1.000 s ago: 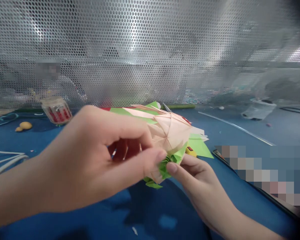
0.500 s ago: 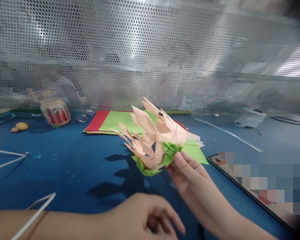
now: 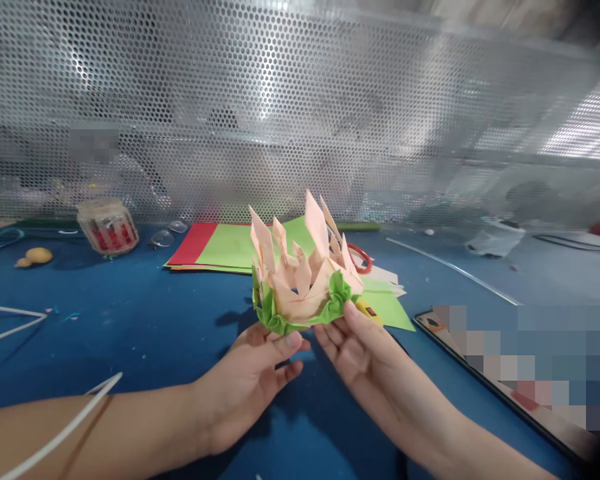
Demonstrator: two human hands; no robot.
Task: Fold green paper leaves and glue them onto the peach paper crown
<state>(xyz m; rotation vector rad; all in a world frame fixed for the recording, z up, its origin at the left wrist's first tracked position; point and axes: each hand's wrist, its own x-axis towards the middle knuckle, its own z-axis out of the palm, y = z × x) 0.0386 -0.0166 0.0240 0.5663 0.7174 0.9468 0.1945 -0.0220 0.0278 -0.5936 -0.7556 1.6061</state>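
Observation:
An origami lotus, with pale pink pointed petals above a crinkled green paper base, is held upright over the blue table. On its right side, my right hand pinches the green edge between thumb and fingers. My left hand is at the lower left of the base, its thumb just under the green rim and its fingers curled below. The left fingertips behind the base are partly hidden. Behind the lotus lie red and green paper sheets, and a red-handled tool is partly covered by it.
A jar with red contents, eyeglasses and a small yellow object are at the back left. To the right lie a phone and a clear plastic bag. A white cable crosses above my left forearm. Perforated metal closes the back.
The lotus has turned from tilted to upright and moved slightly left. My left hand has risen from the front to its base. My right hand keeps hold of the green edge.

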